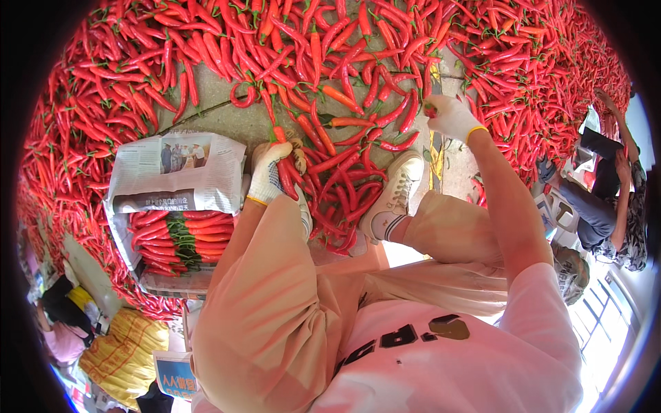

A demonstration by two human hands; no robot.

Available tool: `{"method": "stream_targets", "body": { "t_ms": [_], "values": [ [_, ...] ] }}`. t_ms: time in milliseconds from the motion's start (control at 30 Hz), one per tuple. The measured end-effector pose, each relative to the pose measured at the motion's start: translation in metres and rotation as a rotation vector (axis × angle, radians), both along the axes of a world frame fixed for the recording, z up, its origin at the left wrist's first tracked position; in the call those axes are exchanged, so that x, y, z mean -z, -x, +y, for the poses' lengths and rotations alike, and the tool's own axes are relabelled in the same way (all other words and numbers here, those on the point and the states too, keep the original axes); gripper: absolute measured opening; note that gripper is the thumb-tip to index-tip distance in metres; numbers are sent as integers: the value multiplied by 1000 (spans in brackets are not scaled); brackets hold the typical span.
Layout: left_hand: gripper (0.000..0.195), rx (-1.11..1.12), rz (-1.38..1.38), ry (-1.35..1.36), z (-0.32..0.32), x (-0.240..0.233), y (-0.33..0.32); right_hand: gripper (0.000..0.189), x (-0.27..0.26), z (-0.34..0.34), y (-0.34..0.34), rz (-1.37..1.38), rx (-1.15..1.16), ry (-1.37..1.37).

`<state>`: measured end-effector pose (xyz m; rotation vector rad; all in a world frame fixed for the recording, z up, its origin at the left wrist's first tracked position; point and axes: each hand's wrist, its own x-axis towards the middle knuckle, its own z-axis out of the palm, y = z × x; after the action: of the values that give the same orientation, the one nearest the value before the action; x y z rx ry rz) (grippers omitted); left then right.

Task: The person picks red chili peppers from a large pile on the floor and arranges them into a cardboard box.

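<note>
My left hand [267, 173], in a white knitted glove with blue dots, is closed around red chili peppers [285, 178] beside my left knee. How many it holds is partly hidden by the fingers. To the right and farther forward, my right hand [448, 117] wears a similar glove with a yellow cuff. Its fingers are curled on a red chili pepper [429, 110], of which only an end shows. Between my shoes lies a loose heap of red chilies [351, 180]. Left of my left hand, a newspaper-lined box [121, 240] holds chilies [206, 237] in two rows, green stems meeting in the middle.
Large piles of red chilies [516, 67] spread over the concrete floor [211, 98]. My white sneaker [397, 186] stands beside the loose heap. A newspaper sheet [178, 170] covers the box's far part. A yellow woven sack [126, 351] is behind left; people [601, 206] sit at both sides.
</note>
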<state>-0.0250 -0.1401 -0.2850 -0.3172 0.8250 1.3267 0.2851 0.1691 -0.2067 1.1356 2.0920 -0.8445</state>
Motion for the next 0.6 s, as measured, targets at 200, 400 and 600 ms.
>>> {"method": "stream_targets", "body": {
  "t_ms": [200,400,600],
  "values": [
    [36,14,91,10,5,-1,2,24,38,-47,13,-5,-477,-377],
    [36,48,111,-3,1,1,2,27,8,-40,3,108,-551,-187],
    [42,39,76,-8,6,-1,2,39,5,-39,27,173,-332,-266]
  ]
}}
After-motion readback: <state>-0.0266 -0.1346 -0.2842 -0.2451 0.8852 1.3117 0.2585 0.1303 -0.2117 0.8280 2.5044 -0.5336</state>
